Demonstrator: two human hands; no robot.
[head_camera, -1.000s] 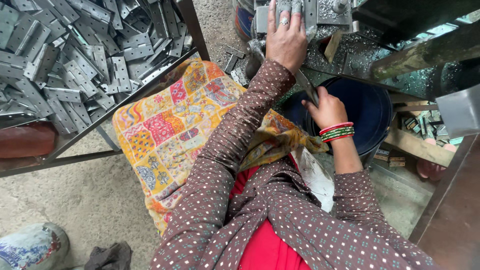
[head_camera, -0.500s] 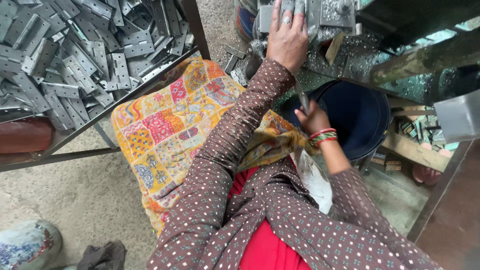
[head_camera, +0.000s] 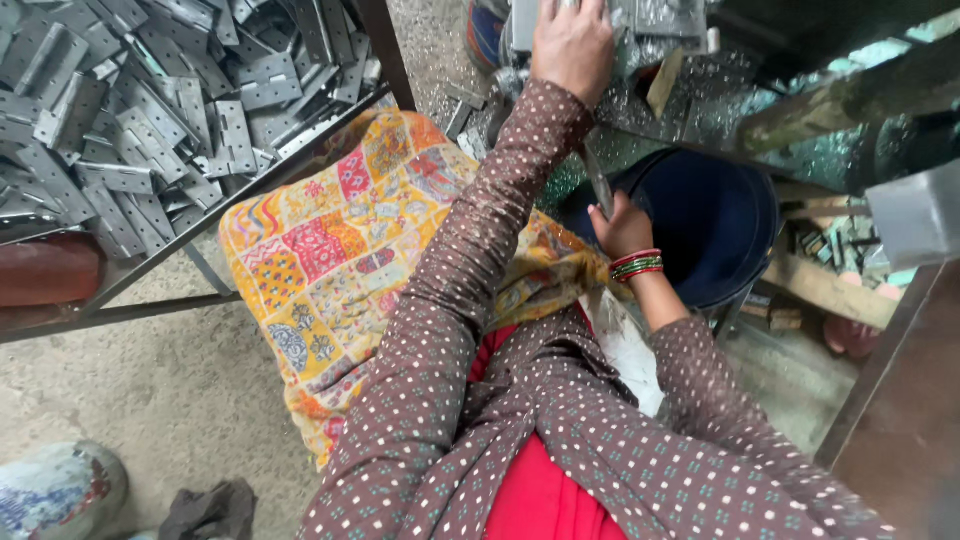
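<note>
From the head camera we see our left hand (head_camera: 572, 45) pressed flat, fingers together, on a metal plate (head_camera: 660, 18) up top, steadying it. Our right hand (head_camera: 622, 226) is clenched around a thin metal strip (head_camera: 600, 182) over the dark blue bucket (head_camera: 720, 225) (bangled wrist). Grey stamped plates (head_camera: 150, 110) heap a rack above the gritty concrete floor (head_camera: 150, 390).

A: What is the person wearing?

B: A brown top with small pale dots. Its long left sleeve (head_camera: 470, 250) reaches the wrist of the left hand (head_camera: 572, 45). The right sleeve (head_camera: 700, 380) ends lower on the forearm.

A: Anything on the wrists?

B: Red and green bangles (head_camera: 637, 265) sit just below the right hand (head_camera: 620, 225).

A: Other clothing?

B: A red garment (head_camera: 535, 490) shows where the top parts, near the camera.
</note>
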